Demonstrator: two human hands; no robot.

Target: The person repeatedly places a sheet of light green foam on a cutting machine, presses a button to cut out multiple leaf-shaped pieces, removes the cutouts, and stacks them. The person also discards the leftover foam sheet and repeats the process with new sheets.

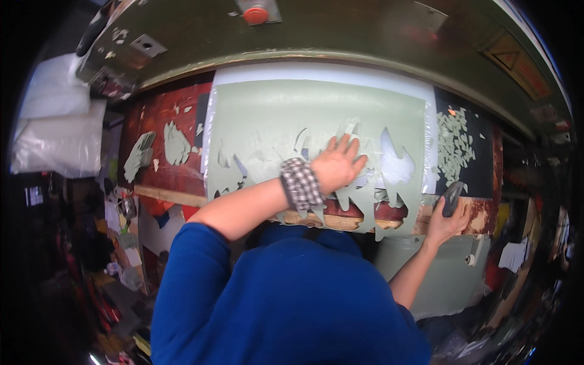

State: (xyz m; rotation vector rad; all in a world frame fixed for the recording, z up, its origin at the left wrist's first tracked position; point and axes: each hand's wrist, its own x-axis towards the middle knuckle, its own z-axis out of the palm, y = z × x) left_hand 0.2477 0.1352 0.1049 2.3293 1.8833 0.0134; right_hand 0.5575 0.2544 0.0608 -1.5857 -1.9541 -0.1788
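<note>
A large pale green sheet with jagged cut-out holes along its near half lies across the table. My left hand rests flat on it, fingers spread, a checked scrunchie around the wrist. At the table's right front edge, my right hand is closed around a dark grey rounded object; its exact kind does not show. Just beyond that hand, many small green scraps lie scattered on a black surface. A loose cut piece shows by my left fingertips.
On the red left side of the table sit a stack of cut green pieces and a second pile. A green machine beam with a red-orange knob spans the far side. Clear plastic bags stand at the far left.
</note>
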